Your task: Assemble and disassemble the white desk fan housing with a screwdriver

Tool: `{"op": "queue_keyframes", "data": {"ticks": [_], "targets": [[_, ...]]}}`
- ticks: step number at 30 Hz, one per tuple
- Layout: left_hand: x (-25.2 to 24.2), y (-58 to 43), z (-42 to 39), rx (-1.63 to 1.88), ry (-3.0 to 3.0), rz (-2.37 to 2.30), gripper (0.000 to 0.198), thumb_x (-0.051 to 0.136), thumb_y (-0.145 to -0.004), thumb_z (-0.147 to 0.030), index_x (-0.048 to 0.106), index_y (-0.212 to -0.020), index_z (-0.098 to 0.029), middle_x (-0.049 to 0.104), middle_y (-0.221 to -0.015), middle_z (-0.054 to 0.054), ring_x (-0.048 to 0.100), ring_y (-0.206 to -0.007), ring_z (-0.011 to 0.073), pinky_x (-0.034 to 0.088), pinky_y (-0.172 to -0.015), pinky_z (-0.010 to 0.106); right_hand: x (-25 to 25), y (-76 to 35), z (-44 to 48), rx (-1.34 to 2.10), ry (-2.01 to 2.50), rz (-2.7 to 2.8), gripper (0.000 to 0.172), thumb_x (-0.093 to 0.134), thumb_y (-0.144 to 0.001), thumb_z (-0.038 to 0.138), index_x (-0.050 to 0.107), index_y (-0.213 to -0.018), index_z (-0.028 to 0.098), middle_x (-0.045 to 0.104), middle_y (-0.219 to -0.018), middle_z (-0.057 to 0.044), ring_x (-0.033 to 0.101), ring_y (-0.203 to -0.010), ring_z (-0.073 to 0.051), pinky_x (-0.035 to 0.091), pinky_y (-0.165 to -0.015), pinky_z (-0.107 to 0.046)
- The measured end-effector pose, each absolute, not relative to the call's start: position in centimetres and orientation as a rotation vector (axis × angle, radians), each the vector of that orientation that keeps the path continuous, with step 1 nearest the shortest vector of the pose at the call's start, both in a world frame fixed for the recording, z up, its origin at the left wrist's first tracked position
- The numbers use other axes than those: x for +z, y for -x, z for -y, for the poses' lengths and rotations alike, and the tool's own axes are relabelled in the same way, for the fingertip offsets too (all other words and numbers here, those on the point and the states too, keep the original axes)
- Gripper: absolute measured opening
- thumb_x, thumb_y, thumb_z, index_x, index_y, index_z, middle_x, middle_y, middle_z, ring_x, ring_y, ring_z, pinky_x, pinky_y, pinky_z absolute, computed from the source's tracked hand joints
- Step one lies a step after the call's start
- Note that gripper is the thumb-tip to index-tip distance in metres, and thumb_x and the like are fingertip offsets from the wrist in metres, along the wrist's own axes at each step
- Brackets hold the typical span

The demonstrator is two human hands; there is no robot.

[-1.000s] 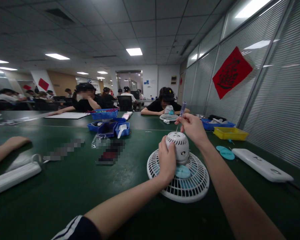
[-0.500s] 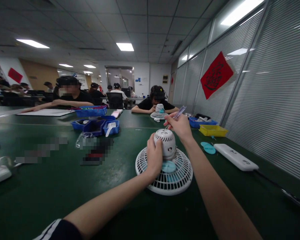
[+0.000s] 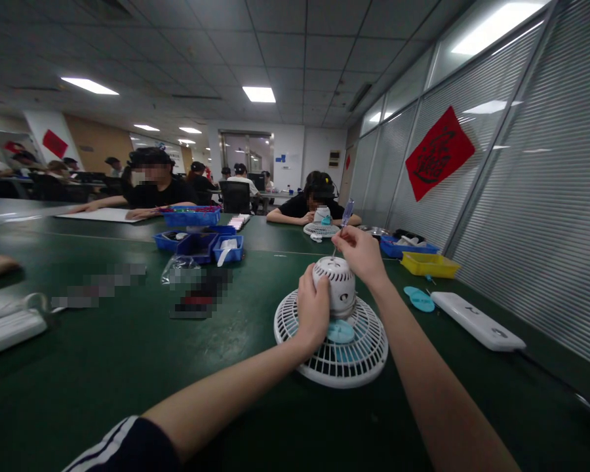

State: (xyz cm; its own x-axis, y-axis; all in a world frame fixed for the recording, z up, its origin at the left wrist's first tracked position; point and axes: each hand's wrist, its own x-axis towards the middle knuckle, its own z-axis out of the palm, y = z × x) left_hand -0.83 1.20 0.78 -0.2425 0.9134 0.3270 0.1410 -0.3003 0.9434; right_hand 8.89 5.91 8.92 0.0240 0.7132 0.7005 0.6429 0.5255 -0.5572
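A white fan head [image 3: 343,294] rests grille-down on the green table, its round motor housing facing up. My left hand [image 3: 314,307] is wrapped round the left side of that housing. Above it, my right hand [image 3: 361,252] pinches a screwdriver [image 3: 347,213] with a clear purplish handle, held nearly upright. The thin shaft points down to the top of the housing; whether the tip sits in a screw is too small to tell. A light-blue round part [image 3: 341,332] lies against the white grille [image 3: 368,357], and blue blades show through the bars.
Light-blue discs [image 3: 421,301] and a white panel with a cable [image 3: 478,321] lie to the right, before a yellow tray [image 3: 430,265] and a blue tray [image 3: 408,246]. Blue bins [image 3: 196,248] and a plastic bag [image 3: 179,269] stand left. Across the table, a person works at another fan [image 3: 321,228].
The screwdriver has swung from a slant to nearly upright, its shaft now over the housing top. My left hand keeps its hold. The whole view has shifted slightly.
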Motion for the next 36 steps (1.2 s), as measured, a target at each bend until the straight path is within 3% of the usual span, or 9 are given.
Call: {"op": "queue_keyframes", "data": {"ticks": [6, 21, 28, 36], "targets": [[0.9, 0.9, -1.0, 1.585, -1.402, -1.303, 0.054, 0.035, -0.086, -0.036, 0.043, -0.133, -0.012, 0.048, -0.138, 0.015, 0.040, -0.131, 0.0231, 0.026, -0.112, 0.036, 9.2, -9.7, -6.1, 0.149, 1.168, 1.756, 0.010, 0.056, -0.078, 0.019, 0.061, -0.069, 0.019, 0.067, -0.067, -0.003, 0.063, -0.066, -0.017, 0.046, -0.068, -0.029], [1.1, 1.0, -0.9, 1.562, -1.411, -1.323, 0.054, 0.034, -0.087, -0.034, 0.041, -0.134, -0.010, 0.046, -0.139, 0.014, 0.040, -0.131, 0.0215, 0.026, -0.112, 0.032, 9.8, -9.2, -5.4, -0.041, 1.310, 1.765, 0.014, 0.058, -0.076, 0.020, 0.063, -0.063, 0.018, 0.068, -0.067, -0.005, 0.060, -0.065, -0.018, 0.042, -0.065, -0.029], [0.7, 1.0, -1.3, 1.569, -1.417, -1.304, 0.056, 0.033, -0.086, -0.035, 0.040, -0.135, -0.009, 0.046, -0.137, 0.015, 0.039, -0.130, 0.0235, 0.025, -0.112, 0.034, 9.6, -8.8, -5.5, 0.178, 1.258, 1.638, 0.008, 0.063, -0.073, 0.019, 0.061, -0.066, 0.017, 0.070, -0.071, -0.006, 0.064, -0.067, -0.018, 0.048, -0.066, -0.029], [0.9, 1.0, -1.0, 1.556, -1.405, -1.287, 0.058, 0.032, -0.085, -0.037, 0.039, -0.135, -0.008, 0.045, -0.138, 0.017, 0.038, -0.130, 0.0242, 0.025, -0.112, 0.036, 9.2, -9.0, -6.1, 0.258, 1.234, 1.639, 0.013, 0.055, -0.078, 0.017, 0.065, -0.070, 0.016, 0.072, -0.073, -0.007, 0.063, -0.064, -0.016, 0.048, -0.067, -0.028]]}}
